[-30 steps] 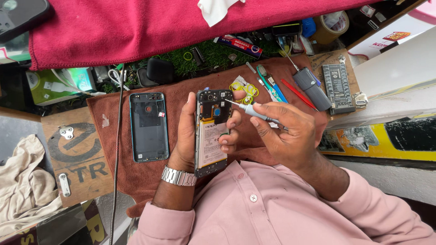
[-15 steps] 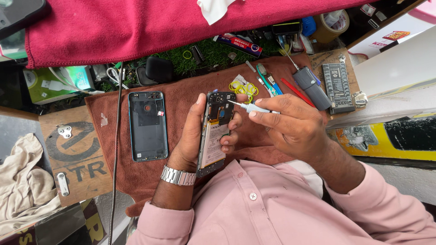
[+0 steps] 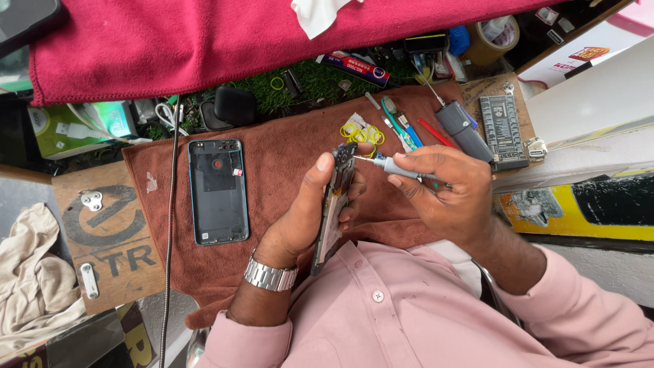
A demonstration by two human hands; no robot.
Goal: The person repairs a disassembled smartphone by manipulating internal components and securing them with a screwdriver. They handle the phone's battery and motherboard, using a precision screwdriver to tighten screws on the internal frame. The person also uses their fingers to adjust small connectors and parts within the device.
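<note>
Left hand (image 3: pixel 300 218) grips an opened dark smartphone with its back removed (image 3: pixel 334 204), tilted nearly edge-on above the brown towel (image 3: pixel 286 157) on the counter, fingers wrapped around its edges. Right hand (image 3: pixel 446 194) has fingers clenched on a slim grey precision screwdriver (image 3: pixel 395 167), tip touching the phone's upper end. The detached teal-rimmed back cover (image 3: pixel 218 192) lies flat on the towel, well left.

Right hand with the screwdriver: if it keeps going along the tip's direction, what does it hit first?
Likely the opened phone in the left hand: the right hand aims its screwdriver at the top end, though depth is unclear.
</note>
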